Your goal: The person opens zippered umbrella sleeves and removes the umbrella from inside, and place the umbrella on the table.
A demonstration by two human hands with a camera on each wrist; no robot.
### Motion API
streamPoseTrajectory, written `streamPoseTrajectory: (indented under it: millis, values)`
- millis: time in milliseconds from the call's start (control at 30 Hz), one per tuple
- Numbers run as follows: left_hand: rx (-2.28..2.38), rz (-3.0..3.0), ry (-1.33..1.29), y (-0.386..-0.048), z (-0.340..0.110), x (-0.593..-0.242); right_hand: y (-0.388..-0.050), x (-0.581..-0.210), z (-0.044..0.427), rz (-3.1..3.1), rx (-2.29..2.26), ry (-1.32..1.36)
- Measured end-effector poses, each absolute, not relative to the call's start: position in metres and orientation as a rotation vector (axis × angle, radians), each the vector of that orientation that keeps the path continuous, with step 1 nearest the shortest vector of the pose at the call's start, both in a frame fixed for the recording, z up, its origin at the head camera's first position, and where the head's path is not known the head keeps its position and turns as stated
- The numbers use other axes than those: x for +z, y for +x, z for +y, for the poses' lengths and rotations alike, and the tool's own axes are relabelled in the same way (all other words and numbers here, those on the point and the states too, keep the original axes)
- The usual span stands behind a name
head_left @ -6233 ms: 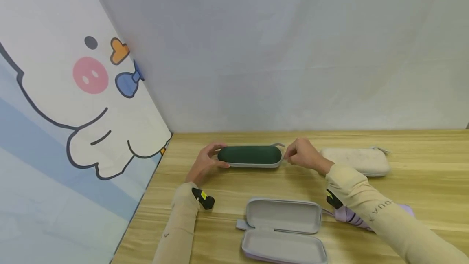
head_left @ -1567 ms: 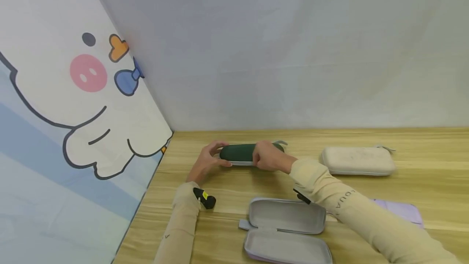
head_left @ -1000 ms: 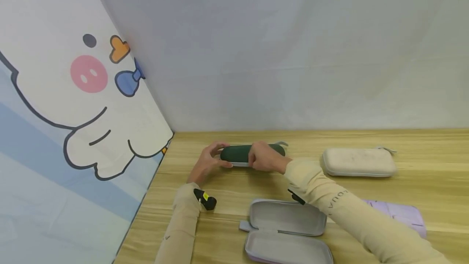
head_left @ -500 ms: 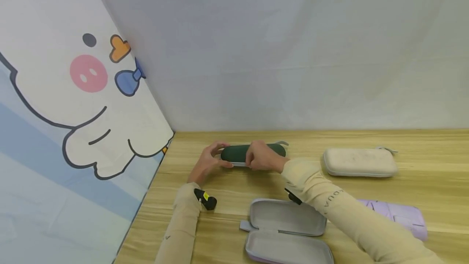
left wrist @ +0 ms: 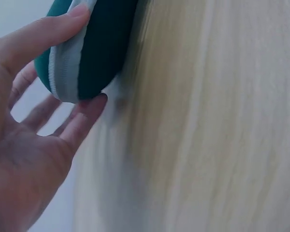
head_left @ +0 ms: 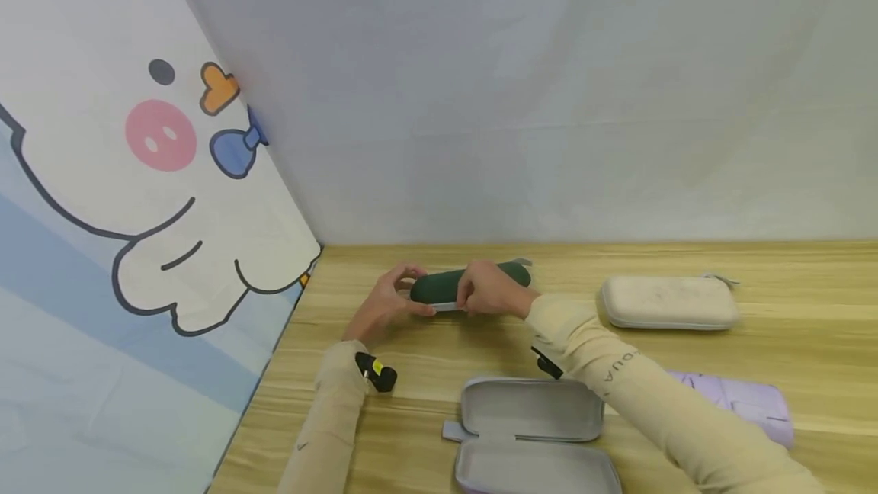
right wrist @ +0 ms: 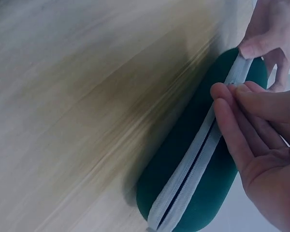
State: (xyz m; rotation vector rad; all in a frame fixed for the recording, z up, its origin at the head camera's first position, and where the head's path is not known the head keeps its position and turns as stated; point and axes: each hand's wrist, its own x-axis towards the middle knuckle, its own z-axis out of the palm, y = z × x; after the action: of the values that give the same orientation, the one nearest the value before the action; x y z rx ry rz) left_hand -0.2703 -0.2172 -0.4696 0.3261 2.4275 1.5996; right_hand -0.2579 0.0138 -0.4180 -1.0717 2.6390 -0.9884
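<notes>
A dark green zippered case (head_left: 439, 287) with a pale grey zip band lies at the back of the table. My left hand (head_left: 386, 302) grips its left end; in the left wrist view the thumb presses the zip band (left wrist: 67, 63) and the fingers curl round the rounded end. My right hand (head_left: 488, 290) is at the middle of the case's front side. Seen from the right wrist, thumb and fingers of the right hand (right wrist: 261, 130) pinch at the zip, hiding the pull. A narrow dark gap runs between the zip's teeth from the fingers to the case's right end.
An open case (head_left: 531, 410) with grey lining lies in front, its tab to the left. A cream zippered case (head_left: 668, 302) lies at the right. A lilac item (head_left: 754, 406) is partly under my right forearm. Behind the table (head_left: 809, 357) hangs a pale backdrop (head_left: 549, 97).
My right hand has moved left from the green case's right end to its middle, most of it earlier, slightly since. The case's right end has just shifted up a little. My left hand keeps its grip.
</notes>
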Motion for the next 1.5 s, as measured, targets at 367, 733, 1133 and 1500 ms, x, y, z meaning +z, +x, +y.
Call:
streamPoseTrajectory:
  millis: [367,733,1133,1500]
  values:
    - [1.469,2.437,0.432,-0.261,-0.217,-0.465,-0.263,-0.427,0.026,2.698,-0.929,-1.054]
    - [1.168,2.635,0.551,-0.242,-0.196,-0.454,-0.27,-0.428,0.04,2.671,-0.943,-1.042]
    - [1.092,2.795,0.403,-0.236,-0.168,-0.459,-0.267,-0.437,0.052,2.663,-1.008,-1.108]
    - [1.135,2.793,0.283,-0.231,-0.154,-0.456,-0.265,-0.437,0.059,2.614,-1.071,-0.976]
